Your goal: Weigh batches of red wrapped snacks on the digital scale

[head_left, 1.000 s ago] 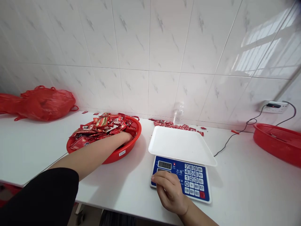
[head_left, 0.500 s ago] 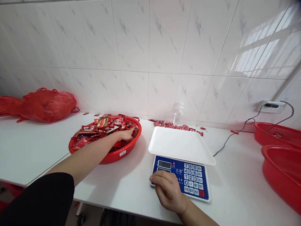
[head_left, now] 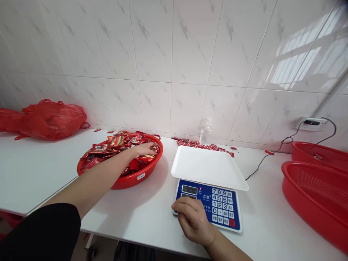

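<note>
A red basket (head_left: 141,173) heaped with small red packets (head_left: 116,143) sits left of centre on the white counter. My left hand (head_left: 145,149) lies on the pile near the basket's right rim, fingers curled over packets. To the right stands an electronic scale (head_left: 208,195) with a bare white weighing tray (head_left: 208,166) and a blue keypad. My right hand (head_left: 193,219) rests on the scale's front left corner, fingers bent and pressed together, nothing visible in it.
A stuffed red plastic bag (head_left: 51,119) lies at the far left. Loose red packets (head_left: 202,145) and a clear bottle (head_left: 206,131) line the wall behind the scale. Two red baskets (head_left: 315,188) stand at the right. A black cable (head_left: 268,157) runs to a wall socket (head_left: 311,123).
My left hand has risen from deep in the packets to the top of the pile. A second red basket has come further into view at the right. My right hand stays put.
</note>
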The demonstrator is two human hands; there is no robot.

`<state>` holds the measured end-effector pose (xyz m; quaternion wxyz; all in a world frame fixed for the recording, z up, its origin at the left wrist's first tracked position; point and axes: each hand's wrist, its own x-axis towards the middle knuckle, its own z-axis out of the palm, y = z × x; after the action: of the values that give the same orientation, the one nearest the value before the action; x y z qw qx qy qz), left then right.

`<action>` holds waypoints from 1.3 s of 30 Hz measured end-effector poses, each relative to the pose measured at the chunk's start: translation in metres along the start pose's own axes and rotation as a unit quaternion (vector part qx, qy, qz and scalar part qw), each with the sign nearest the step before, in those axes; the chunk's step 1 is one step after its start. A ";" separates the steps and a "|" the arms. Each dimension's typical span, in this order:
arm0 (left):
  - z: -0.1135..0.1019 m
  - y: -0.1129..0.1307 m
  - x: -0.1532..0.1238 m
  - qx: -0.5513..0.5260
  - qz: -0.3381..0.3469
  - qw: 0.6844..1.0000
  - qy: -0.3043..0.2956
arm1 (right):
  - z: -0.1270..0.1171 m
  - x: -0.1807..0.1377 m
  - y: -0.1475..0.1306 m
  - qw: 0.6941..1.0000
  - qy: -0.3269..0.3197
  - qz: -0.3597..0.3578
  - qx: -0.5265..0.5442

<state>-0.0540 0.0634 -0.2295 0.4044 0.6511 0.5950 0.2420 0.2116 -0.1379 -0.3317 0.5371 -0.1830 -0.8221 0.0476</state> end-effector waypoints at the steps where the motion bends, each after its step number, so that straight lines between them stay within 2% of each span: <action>1: -0.003 0.003 0.000 0.001 0.013 1.000 0.019 | 0.000 0.000 0.000 1.000 0.000 0.000 0.000; 5: -0.018 0.028 -0.001 -0.044 0.017 0.995 0.091 | -0.001 0.002 0.000 1.000 -0.002 -0.001 0.000; 8: -0.011 0.056 -0.004 -0.112 0.047 0.991 0.064 | -0.001 0.003 -0.001 1.000 -0.004 0.000 0.000; 11: 0.021 0.082 -0.006 -0.132 0.086 0.988 -0.011 | -0.002 0.004 -0.001 1.000 -0.004 -0.001 0.002; 13: 0.049 0.096 -0.008 -0.111 0.107 0.985 -0.078 | -0.002 0.004 0.000 1.000 0.000 -0.006 0.001; 15: 0.076 0.106 -0.008 -0.061 0.126 0.983 -0.116 | -0.002 0.005 0.000 1.000 0.008 -0.015 -0.005; 17: 0.099 0.111 -0.007 0.021 0.134 0.984 -0.119 | -0.002 0.006 0.000 1.000 0.017 -0.021 -0.011; 20: 0.124 0.114 -0.004 0.106 0.138 0.982 -0.078 | -0.001 0.007 0.001 0.999 0.028 -0.023 -0.017; 24: 0.136 0.108 0.005 0.136 0.161 0.975 -0.066 | -0.001 0.007 0.002 0.999 0.032 -0.030 -0.020; 26: 0.131 0.102 0.012 0.185 0.185 0.964 -0.052 | -0.001 0.006 0.001 0.999 0.029 -0.032 -0.020; 28: 0.115 0.094 0.021 0.224 0.195 0.955 -0.019 | -0.002 0.006 0.000 0.999 0.023 -0.027 -0.017; 31: 0.074 0.076 0.032 0.261 0.161 0.951 0.043 | -0.003 0.005 -0.002 1.000 0.017 -0.017 -0.010; 34: 0.028 0.048 0.034 0.311 0.097 0.941 0.095 | -0.004 0.006 -0.003 1.000 0.015 -0.017 -0.007; 37: -0.004 0.015 0.027 0.352 0.038 0.932 0.081 | -0.004 0.006 -0.004 1.000 0.008 -0.014 -0.007; 39: -0.013 -0.003 0.023 0.371 0.020 0.926 0.065 | -0.004 0.006 -0.004 1.000 0.001 -0.010 -0.006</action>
<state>-0.0619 0.0891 -0.2291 0.0891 0.7494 0.6539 0.0540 0.2117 -0.1397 -0.3239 0.5375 -0.1781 -0.8235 0.0365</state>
